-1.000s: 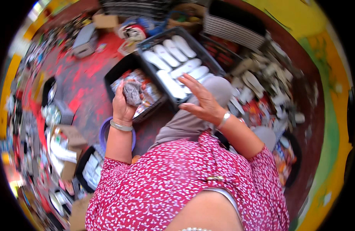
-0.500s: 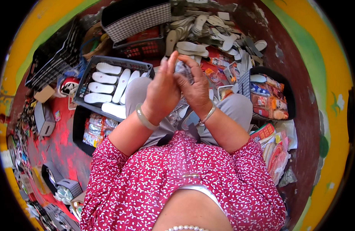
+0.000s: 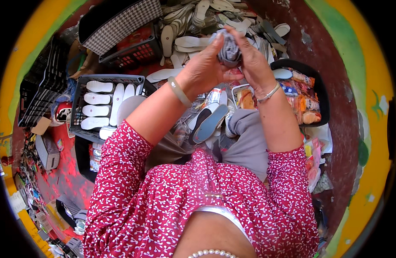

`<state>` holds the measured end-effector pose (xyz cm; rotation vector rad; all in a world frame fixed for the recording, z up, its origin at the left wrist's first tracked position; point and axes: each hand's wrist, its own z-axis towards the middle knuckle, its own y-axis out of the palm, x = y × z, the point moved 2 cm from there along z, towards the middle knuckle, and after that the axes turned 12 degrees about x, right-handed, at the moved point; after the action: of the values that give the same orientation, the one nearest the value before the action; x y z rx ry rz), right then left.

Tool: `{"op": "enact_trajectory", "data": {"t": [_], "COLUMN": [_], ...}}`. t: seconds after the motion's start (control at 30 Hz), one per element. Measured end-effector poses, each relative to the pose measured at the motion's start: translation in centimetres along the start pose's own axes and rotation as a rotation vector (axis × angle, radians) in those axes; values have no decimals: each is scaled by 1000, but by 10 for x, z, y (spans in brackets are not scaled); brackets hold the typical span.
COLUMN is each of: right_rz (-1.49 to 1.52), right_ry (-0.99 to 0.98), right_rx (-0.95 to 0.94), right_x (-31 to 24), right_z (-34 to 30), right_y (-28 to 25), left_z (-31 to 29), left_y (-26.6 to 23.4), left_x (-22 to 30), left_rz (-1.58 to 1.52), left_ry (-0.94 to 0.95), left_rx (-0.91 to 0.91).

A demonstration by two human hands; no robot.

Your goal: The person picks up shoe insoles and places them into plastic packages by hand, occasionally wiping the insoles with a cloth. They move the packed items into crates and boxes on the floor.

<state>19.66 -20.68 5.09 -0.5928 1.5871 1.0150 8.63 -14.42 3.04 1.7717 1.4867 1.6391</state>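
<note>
A rolled grey cloth bundle is held up between my two hands, in front of the heaped insoles. My left hand is curled against its left and lower side, thumb along the edge. The fingers of my right hand are bent against its right side. Below my hands, a blue-grey insole and some pale ones lie between my legs. Just right of these, a small tray contains an orange-brown item. My fingers partly hide how the bundle is folded.
A grey plastic crate of white insoles stands at left. Behind it are a houndstooth box and a stack of black crates. Insoles are heaped at the back. A black-rimmed basket at right contains packaged goods.
Both hands have moved farther out and to the right with the bundle, which shows more fully between them. My legs have shifted, uncovering the blue-grey insole. The whole view has turned slightly.
</note>
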Motion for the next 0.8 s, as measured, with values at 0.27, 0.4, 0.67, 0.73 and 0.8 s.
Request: {"op": "enact_trajectory", "data": {"t": [0.27, 0.4, 0.67, 0.73, 0.8], "right_rz": [-106, 44, 378, 295, 164], "right_ry": [132, 189, -16, 51, 138], "right_rx": [-116, 154, 148, 92, 8], "right_x": [28, 52, 24, 18, 10], "right_z": [40, 45, 62, 53, 50], "right_y": [-29, -41, -85, -82, -81], "left_z": [53, 47, 32, 29, 24], "left_y": [-36, -34, -69, -72, -69], "left_x": [11, 23, 76, 80, 85], "left_rz": [379, 800, -114, -214, -231], "left_ry": [367, 487, 520, 510, 554], "left_rx": [109, 172, 213, 291, 328]}}
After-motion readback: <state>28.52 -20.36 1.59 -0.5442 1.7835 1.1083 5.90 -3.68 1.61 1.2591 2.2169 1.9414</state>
